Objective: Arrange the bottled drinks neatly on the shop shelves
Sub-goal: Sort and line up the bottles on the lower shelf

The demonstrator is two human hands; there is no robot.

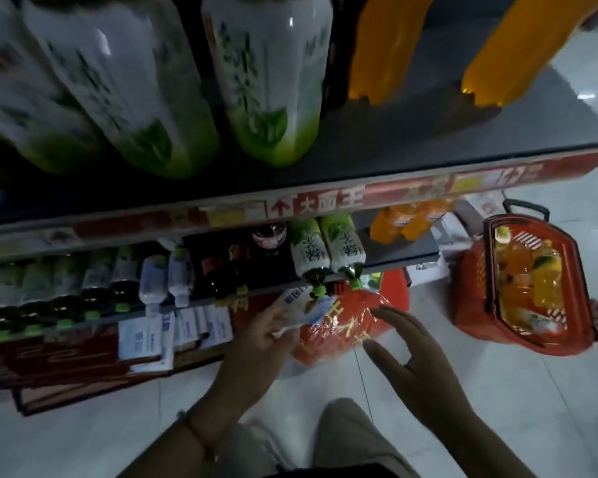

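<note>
My left hand (256, 336) grips a blurred white-and-blue bottle (306, 308) just in front of the lower shelf. My right hand (411, 353) hovers with fingers spread over a red plastic bag (335, 331) on the floor and holds nothing. On the lower shelf (404, 258) stand two green-tea bottles (325, 250), orange drinks (404, 220), dark bottles (242, 267), white bottles (166, 277) and more green-capped bottles (49, 284) to the left. The top shelf (428, 146) carries large green-tea bottles (266, 74) and orange bottles (387, 46).
A red shopping basket (473, 288) with orange and yellow drinks stands on the tiled floor at the right. White-and-blue packs (152, 336) and red boxes (66, 367) sit under the lower shelf. My knee (346, 439) shows at the bottom.
</note>
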